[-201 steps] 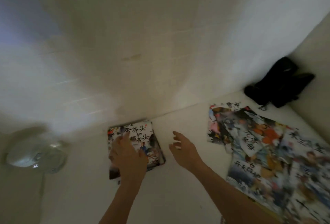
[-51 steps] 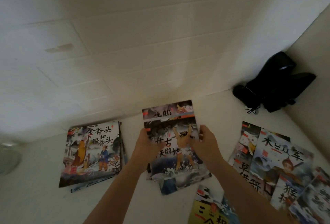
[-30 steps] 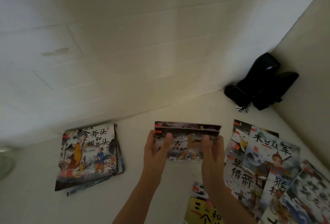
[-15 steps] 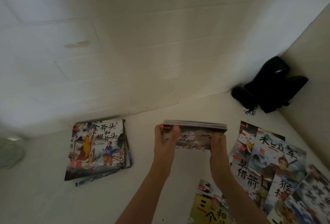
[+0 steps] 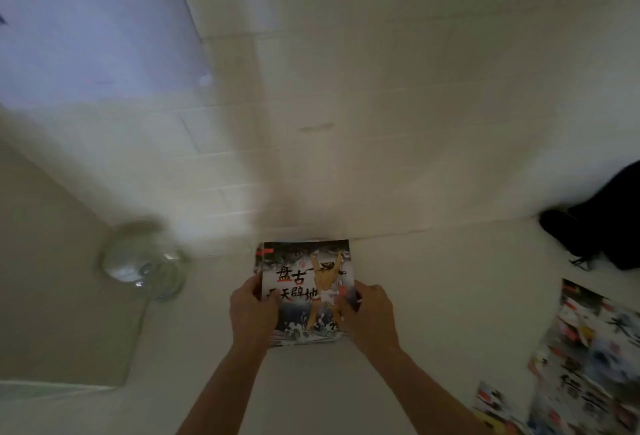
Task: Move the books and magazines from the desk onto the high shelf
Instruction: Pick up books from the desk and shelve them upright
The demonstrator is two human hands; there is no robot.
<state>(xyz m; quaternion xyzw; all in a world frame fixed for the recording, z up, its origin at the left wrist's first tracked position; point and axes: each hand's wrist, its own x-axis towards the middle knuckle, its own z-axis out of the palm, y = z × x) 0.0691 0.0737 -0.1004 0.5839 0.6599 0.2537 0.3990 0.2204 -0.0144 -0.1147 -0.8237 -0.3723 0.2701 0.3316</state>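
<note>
Picture-book stack (image 5: 306,290): flat on white desk (image 5: 433,296), far edge at tiled wall; left hand (image 5: 252,313) grasping left edge; right hand (image 5: 369,315) grasping right edge; loose picture books (image 5: 588,358) far right, blurred.

One head-worn wide-angle camera looks forward and down along both forearms at the white surface (image 5: 433,296) and the tiled wall (image 5: 381,105) behind it, close enough that the hands fill the lower centre.
</note>
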